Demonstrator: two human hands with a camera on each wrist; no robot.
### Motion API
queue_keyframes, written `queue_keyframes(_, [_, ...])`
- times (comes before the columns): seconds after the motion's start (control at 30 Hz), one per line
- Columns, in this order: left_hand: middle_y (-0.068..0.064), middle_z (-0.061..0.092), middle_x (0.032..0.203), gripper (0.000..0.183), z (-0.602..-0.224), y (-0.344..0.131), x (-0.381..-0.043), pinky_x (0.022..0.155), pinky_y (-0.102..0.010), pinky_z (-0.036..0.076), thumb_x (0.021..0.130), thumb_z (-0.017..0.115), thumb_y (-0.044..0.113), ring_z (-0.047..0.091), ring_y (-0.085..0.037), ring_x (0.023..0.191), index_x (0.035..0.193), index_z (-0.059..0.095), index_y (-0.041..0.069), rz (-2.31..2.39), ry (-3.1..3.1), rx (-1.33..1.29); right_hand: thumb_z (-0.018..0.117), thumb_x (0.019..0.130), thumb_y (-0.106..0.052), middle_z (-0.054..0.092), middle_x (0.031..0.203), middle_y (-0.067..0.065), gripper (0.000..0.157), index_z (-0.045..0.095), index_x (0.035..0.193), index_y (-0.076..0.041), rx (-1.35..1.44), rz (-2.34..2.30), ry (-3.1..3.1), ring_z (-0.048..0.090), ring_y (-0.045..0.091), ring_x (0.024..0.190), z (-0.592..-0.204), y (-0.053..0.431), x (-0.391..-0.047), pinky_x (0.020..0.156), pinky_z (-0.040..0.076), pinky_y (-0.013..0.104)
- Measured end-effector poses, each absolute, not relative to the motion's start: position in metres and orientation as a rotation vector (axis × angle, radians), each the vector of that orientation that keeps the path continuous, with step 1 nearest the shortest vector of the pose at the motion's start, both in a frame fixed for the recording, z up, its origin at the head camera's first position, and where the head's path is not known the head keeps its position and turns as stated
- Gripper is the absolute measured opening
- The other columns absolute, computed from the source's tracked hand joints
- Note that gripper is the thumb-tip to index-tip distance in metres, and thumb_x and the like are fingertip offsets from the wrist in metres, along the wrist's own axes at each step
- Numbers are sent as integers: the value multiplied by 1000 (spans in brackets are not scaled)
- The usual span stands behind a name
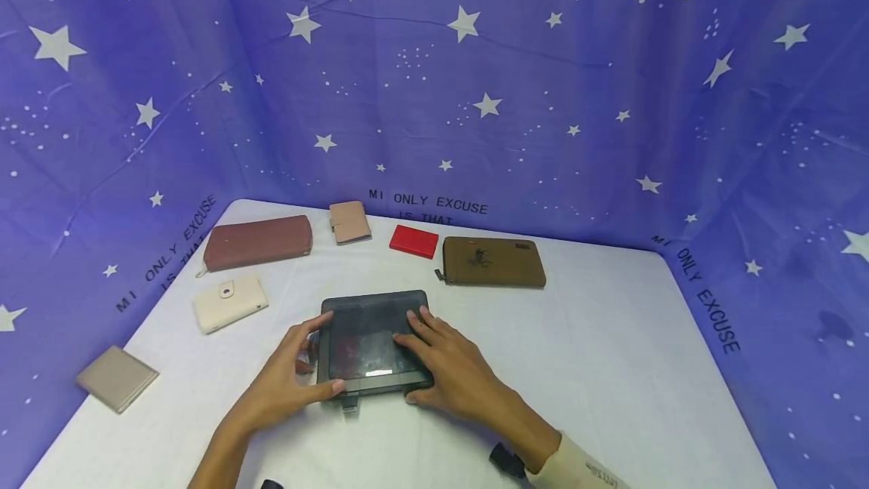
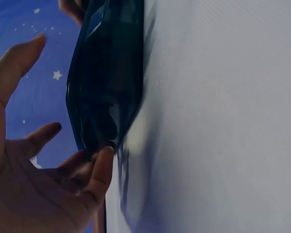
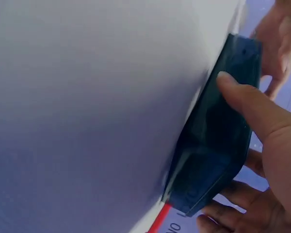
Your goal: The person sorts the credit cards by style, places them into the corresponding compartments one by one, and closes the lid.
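A dark, glossy box with a see-through top (image 1: 373, 334) sits on the white cloth in front of me, a small tab at its near edge. Something reddish shows dimly through the top. My left hand (image 1: 281, 379) holds its left side, thumb at the near corner and index finger toward the far corner. In the left wrist view, curled fingertips (image 2: 104, 160) touch the box's end, low down. My right hand (image 1: 462, 368) grips the right side, fingers over the top. The right wrist view shows that thumb (image 3: 237, 92) on the side wall of the box (image 3: 208, 150).
Behind the box lie a maroon wallet (image 1: 258, 242), a pink wallet (image 1: 350, 222), a red wallet (image 1: 413, 241) and an olive wallet (image 1: 494, 262). A cream wallet (image 1: 231, 303) and a beige wallet (image 1: 118, 379) lie to the left. A purple starry curtain (image 1: 407, 96) surrounds the table.
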State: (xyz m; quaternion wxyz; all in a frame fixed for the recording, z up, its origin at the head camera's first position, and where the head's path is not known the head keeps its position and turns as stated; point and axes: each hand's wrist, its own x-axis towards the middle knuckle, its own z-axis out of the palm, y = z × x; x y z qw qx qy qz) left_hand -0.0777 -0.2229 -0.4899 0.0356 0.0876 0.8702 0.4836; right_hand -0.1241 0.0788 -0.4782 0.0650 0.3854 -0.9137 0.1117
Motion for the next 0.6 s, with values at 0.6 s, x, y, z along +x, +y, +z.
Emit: queue_keyframes(0.6, [-22,48,138,113,-498,-192,-88,80,-43,28,55,89,60,52,-36,120,152,40,28,543,3248,433,91,63,-51,46,152,12,90,56,141,-24,1028,389,-2801,40,34,143,-483,72,-130,101,49,50])
